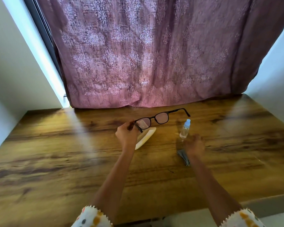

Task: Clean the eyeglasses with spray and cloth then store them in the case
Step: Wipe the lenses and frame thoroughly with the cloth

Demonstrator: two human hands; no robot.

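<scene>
Left hand (126, 134) closed on temple of black eyeglasses (156, 119), lifted above cream case (146, 138) on wooden table (56, 153). Right hand (194, 145) blurred, grip unclear, between spray bottle (185, 128) and grey cloth (184, 157).

1. One pair of eyeglasses (161, 117) is showing — dark-framed, with two lenses and two temple arms.
2. One spray bottle (185, 128) is standing on the table, clear with a pale blue cap.
3. One case (146, 138) is lying there, cream-coloured.
4. One cloth (183, 156) is lying there — grey and crumpled.
5. Two hands are showing: one left hand (126, 134), one right hand (194, 144).
6. One wooden table (56, 153) is bearing it all, and one patterned curtain (146, 51) is hanging behind.
</scene>
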